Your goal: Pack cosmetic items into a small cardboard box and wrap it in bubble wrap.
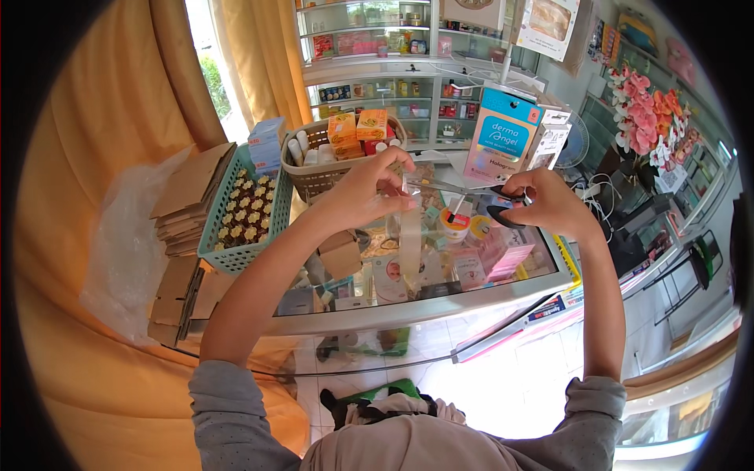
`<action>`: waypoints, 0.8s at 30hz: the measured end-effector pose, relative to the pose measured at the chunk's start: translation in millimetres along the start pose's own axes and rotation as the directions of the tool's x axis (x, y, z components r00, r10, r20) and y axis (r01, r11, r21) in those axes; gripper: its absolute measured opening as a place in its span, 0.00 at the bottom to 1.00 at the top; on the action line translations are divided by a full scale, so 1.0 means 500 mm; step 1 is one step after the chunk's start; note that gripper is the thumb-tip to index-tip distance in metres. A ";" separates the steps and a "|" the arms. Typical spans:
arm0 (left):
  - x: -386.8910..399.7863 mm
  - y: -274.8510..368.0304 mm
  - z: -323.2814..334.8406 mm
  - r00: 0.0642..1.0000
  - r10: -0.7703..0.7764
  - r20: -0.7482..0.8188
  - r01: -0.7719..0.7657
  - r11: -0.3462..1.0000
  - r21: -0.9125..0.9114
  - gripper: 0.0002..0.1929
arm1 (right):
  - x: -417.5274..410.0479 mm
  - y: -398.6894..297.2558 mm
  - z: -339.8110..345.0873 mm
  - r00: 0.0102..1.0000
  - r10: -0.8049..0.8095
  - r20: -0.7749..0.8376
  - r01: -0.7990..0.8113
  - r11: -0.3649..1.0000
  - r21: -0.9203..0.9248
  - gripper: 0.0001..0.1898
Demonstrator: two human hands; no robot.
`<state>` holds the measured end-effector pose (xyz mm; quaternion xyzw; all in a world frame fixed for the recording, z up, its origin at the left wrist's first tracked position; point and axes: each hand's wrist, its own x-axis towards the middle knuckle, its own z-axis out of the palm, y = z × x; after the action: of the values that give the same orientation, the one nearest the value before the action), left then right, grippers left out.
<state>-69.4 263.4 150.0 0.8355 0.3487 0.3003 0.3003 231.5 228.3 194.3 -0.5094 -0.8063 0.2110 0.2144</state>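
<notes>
My left hand (383,185) pinches the upper end of a translucent strip, which looks like clear tape (410,235) and hangs down over the glass counter. The black-handled scissors (456,188) are in my right hand (545,203), their blades pointing left at the strip just beside my left fingertips. Whether the blades touch the strip I cannot tell. Below my hands, an orange and white tub (455,226) and a pink box (508,253) are near the counter's right side. A folded piece of brown cardboard (340,256) lies left of the strip.
A teal basket (235,262) of bottles with flower-shaped caps and a beige woven basket (312,176) of boxes stand at the left and back. Flattened cardboard (191,188) is stacked by the curtain (118,100). A blue and pink product packet (503,135) stands behind the scissors.
</notes>
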 end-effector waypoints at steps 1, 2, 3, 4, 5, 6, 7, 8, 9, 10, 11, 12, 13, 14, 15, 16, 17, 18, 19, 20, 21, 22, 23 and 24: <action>-0.001 0.003 0.001 1.000 0.000 0.001 0.000 1.000 -0.007 0.22 | 0.005 0.001 0.002 1.000 -0.007 0.016 0.006 1.000 0.018 0.15; -0.002 0.005 0.001 1.000 0.001 0.003 -0.001 1.000 -0.013 0.22 | 0.010 0.006 0.004 1.000 -0.009 0.017 0.008 1.000 0.019 0.15; -0.003 0.006 0.001 1.000 0.000 0.003 0.000 1.000 -0.012 0.22 | 0.014 0.013 0.005 1.000 -0.016 0.026 0.015 0.999 0.051 0.14; -0.003 0.006 0.001 1.000 0.012 0.002 -0.012 1.000 -0.009 0.22 | 0.017 0.015 0.005 0.999 -0.023 0.034 0.020 0.996 0.083 0.13; -0.003 0.007 0.001 1.000 0.024 0.002 -0.024 1.000 -0.005 0.22 | 0.017 0.013 0.003 0.999 -0.023 0.034 0.020 0.996 0.083 0.13; -0.004 0.007 0.001 1.000 0.022 0.003 -0.022 1.000 -0.005 0.22 | 0.018 0.007 0.002 0.999 -0.012 0.034 0.010 0.997 0.076 0.12; -0.004 0.009 0.001 1.000 0.000 0.008 0.000 1.000 -0.018 0.22 | 0.019 0.005 0.002 0.999 -0.001 0.034 -0.002 0.998 0.068 0.11; -0.004 0.009 0.001 1.000 -0.021 0.014 0.021 0.999 -0.031 0.22 | 0.021 0.007 0.003 0.999 0.000 0.035 -0.002 0.998 0.069 0.11; -0.004 0.009 0.001 1.000 -0.021 0.014 0.022 0.999 -0.031 0.22 | 0.022 0.010 0.002 1.000 -0.019 0.025 0.016 0.996 0.087 0.10; -0.004 0.009 0.001 1.000 -0.005 0.009 0.006 1.000 -0.015 0.22 | 0.023 0.011 0.001 0.999 -0.037 0.014 0.035 0.994 0.105 0.09; -0.004 0.009 0.001 1.000 0.011 0.004 -0.011 1.000 0.001 0.22 | 0.024 0.011 0.001 0.999 -0.036 0.014 0.034 0.994 0.105 0.09; -0.004 0.008 0.001 1.000 0.011 0.004 -0.011 1.000 0.001 0.22 | 0.024 0.010 0.000 0.999 -0.038 0.021 0.036 0.993 0.110 0.09; -0.004 0.007 0.002 1.000 0.016 0.001 -0.016 1.000 0.006 0.22 | 0.025 0.010 0.000 0.999 -0.041 0.027 0.038 0.993 0.115 0.09; -0.004 0.006 0.002 1.000 0.021 -0.001 -0.021 1.000 0.011 0.22 | 0.026 0.009 0.000 0.999 -0.041 0.027 0.037 0.993 0.114 0.09; -0.004 0.006 0.002 1.000 0.021 -0.001 -0.021 1.000 0.011 0.22 | 0.027 0.009 0.000 0.999 -0.048 0.024 0.045 0.993 0.107 0.09; -0.004 0.007 0.001 1.000 0.017 0.003 -0.017 1.000 0.001 0.23 | 0.027 0.009 0.000 0.998 -0.055 0.020 0.052 0.994 0.100 0.09; -0.004 0.008 0.001 1.000 0.012 0.007 -0.012 1.000 -0.008 0.23 | 0.028 0.010 0.000 0.998 -0.054 0.021 0.052 0.994 0.099 0.09; -0.004 0.008 0.001 1.000 0.012 0.006 -0.012 1.000 -0.008 0.23 | 0.027 0.010 0.000 0.999 -0.051 0.018 0.049 0.994 0.101 0.09; -0.005 0.008 0.001 1.000 0.015 0.003 -0.015 1.000 -0.010 0.23 | 0.027 0.011 0.000 0.999 -0.048 0.014 0.046 0.994 0.104 0.08; -0.006 0.008 0.001 1.000 0.018 0.001 -0.018 1.000 -0.011 0.23 | 0.028 0.011 0.000 0.999 -0.049 0.015 0.047 0.994 0.104 0.08; -0.006 0.009 0.001 1.000 0.018 0.001 -0.018 1.000 -0.012 0.23 | 0.028 0.012 0.000 0.998 -0.054 0.017 0.052 0.993 0.106 0.08; -0.006 0.009 0.001 1.000 0.019 0.000 -0.019 1.000 -0.017 0.23 | 0.028 0.013 0.000 0.998 -0.060 0.020 0.057 0.993 0.108 0.08; -0.006 0.009 0.001 1.000 0.019 0.000 -0.019 1.000 -0.022 0.23 | 0.028 0.016 0.001 0.998 -0.060 0.020 0.057 0.993 0.107 0.08; -0.006 0.009 0.001 1.000 0.019 0.000 -0.019 1.000 -0.022 0.23 | 0.029 0.021 0.003 0.998 -0.065 0.020 0.062 0.991 0.118 0.08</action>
<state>-68.8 258.1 152.1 0.8355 0.3373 0.3068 0.3067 232.9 245.7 189.2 -0.4673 -0.8109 0.2569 0.2409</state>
